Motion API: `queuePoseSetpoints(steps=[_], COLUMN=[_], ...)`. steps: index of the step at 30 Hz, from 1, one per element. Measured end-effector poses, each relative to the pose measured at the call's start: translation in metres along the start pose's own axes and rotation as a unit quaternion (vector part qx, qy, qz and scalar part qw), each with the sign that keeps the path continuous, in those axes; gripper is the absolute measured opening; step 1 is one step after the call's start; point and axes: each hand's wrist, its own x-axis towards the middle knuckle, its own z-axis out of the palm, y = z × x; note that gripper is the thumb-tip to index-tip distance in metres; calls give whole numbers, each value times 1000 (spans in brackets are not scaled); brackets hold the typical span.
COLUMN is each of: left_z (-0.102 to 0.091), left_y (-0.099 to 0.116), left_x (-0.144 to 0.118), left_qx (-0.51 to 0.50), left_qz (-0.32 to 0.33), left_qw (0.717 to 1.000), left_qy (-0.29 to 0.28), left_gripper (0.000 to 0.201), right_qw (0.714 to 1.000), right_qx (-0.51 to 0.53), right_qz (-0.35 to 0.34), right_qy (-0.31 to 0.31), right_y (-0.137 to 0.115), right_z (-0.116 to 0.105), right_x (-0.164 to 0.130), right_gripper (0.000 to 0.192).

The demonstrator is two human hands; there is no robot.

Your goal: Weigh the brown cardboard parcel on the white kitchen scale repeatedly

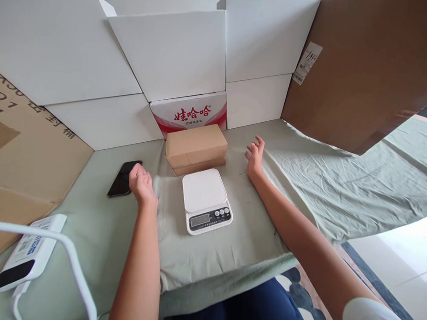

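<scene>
My left hand (141, 181) rests with its fingers curled in, beside the right edge of a black phone (122, 179) and partly overlapping it; nothing shows in the fingers. To the right, my right hand (254, 157) has loosely bent fingers spread apart and holds nothing. Between my hands a white digital kitchen scale (204, 191) lies on the cloth, its plate bare and its display dark. Right behind the scale is a closed brown cardboard box (197, 148). Neither hand touches the scale or this box.
White cartons (175, 56) stand as a wall at the back, above a red-and-white printed carton (192, 113). Large brown cardboard stands left (27, 163) and right (357, 67). A white power bank (31, 251) with a white cable (72, 253) lies at front left on the green cloth (192, 257).
</scene>
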Motion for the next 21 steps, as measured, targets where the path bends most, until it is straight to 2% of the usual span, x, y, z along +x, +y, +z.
queuePoseSetpoints(steps=[3,14,18,21], left_z=[3,16,18,20], left_y=[-4,-10,-11,-12], left_x=[-2,-11,-13,-16], left_qx=[16,6,8,11], left_qz=[-6,-20,-19,-19], left_qw=[1000,998,997,996], left_qy=[-17,-56,-74,-88], left_gripper=[63,65,63,60], right_qw=[999,999,996,988], right_qx=[0,-15,1,13], right_qz=[36,-18,-8,19], right_qy=[10,-47,-89,-153], right_y=[2,-9,-22,-28], right_z=[0,7,15,21], right_x=[-1,-13,-25,-31], right_gripper=[49,42,41,40])
